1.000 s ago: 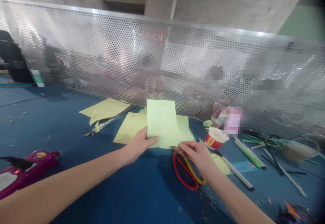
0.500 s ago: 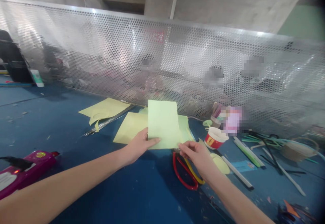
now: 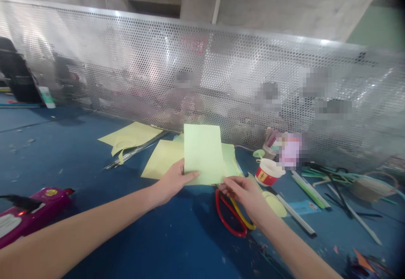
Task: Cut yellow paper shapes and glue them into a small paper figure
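A pale green sheet of paper (image 3: 203,150) stands tilted up in front of me. My left hand (image 3: 172,181) is closed on its lower left part, thumb across the front and fingers behind. At the lower right corner my right hand (image 3: 240,190) pinches the sheet's edge between thumb and fingers. Scissors with red and yellow handles (image 3: 225,221) lie on the table just under my right hand, their blades hidden. Behind the held sheet rest more yellowish sheets (image 3: 164,159), partly covered by it.
A red and white paper cup (image 3: 268,173), a round paper piece (image 3: 274,204) and white tubes (image 3: 297,215) lie to the right. At left are a cut sheet (image 3: 136,133), thin metal rods (image 3: 126,156) and a purple power strip (image 3: 34,211). A perforated metal screen (image 3: 126,68) stands behind.
Almost nothing differs. My right hand's fingers have shifted very slightly at the sheet's lower right corner, while the left hand and the paper stay nearly where they were.
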The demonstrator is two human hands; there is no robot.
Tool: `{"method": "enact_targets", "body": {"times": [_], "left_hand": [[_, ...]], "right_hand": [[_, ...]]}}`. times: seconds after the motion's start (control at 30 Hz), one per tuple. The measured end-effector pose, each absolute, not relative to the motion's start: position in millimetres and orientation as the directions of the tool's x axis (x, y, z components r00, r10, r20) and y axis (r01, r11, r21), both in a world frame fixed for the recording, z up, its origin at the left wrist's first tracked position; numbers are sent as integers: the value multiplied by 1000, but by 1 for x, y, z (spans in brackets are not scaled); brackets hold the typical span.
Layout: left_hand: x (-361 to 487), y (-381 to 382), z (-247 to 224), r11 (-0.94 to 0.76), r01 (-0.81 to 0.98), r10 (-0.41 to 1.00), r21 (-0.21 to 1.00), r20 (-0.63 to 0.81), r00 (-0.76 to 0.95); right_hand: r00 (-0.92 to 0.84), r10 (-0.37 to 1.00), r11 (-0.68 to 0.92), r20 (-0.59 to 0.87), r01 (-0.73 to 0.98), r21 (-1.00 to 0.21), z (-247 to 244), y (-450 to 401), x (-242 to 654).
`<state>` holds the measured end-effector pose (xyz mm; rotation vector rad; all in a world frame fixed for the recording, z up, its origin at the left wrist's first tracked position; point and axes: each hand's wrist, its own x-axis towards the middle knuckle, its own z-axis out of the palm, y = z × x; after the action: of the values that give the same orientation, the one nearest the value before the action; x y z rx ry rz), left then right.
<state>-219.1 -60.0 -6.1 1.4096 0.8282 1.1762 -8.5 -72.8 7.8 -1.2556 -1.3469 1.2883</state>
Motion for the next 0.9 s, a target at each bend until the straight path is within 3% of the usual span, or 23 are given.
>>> {"method": "enact_targets", "body": {"times": [0.9], "left_hand": [[-220,-57,-7,-165,-141,954,976,194,227]], "right_hand": [[-165,986,1,-15,95,-995,7,-72,-7]]}}
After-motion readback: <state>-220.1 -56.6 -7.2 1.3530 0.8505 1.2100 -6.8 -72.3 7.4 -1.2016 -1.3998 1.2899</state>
